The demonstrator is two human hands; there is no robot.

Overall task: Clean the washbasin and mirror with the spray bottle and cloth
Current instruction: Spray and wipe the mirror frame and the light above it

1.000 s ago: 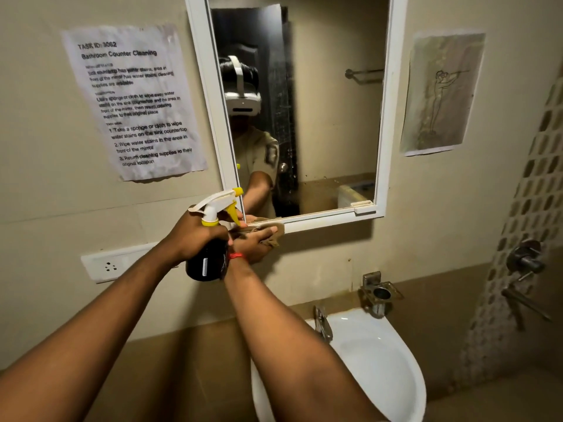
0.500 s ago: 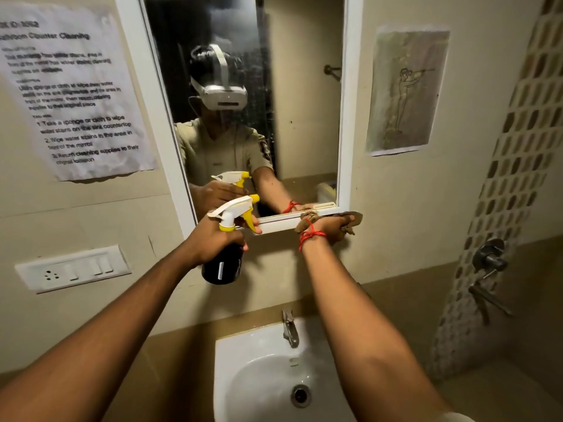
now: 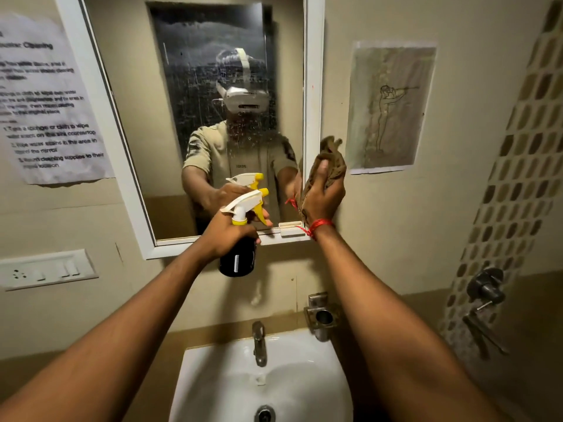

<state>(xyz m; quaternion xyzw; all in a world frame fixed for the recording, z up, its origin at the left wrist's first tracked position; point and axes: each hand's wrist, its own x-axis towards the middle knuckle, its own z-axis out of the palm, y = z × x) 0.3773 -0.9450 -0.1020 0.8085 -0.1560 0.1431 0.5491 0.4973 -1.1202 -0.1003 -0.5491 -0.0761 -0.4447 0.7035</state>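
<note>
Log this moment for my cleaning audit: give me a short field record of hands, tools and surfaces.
left hand: holds spray bottle, nozzle toward mirror
right hand: grips brown cloth at the mirror's right frame edge
mirror: glass speckled with droplets and streaks
washbasin: white, below, untouched by either hand
tap: no water seen running

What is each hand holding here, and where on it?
Left hand: spray bottle by its neck. Right hand: brown cloth, bunched in the palm.

One head-worn wide-angle view looks forward and slightly down, close to the wall: mirror (image 3: pixel 213 117) at 12 o'clock, washbasin (image 3: pixel 329 376) at 6 o'clock.
</note>
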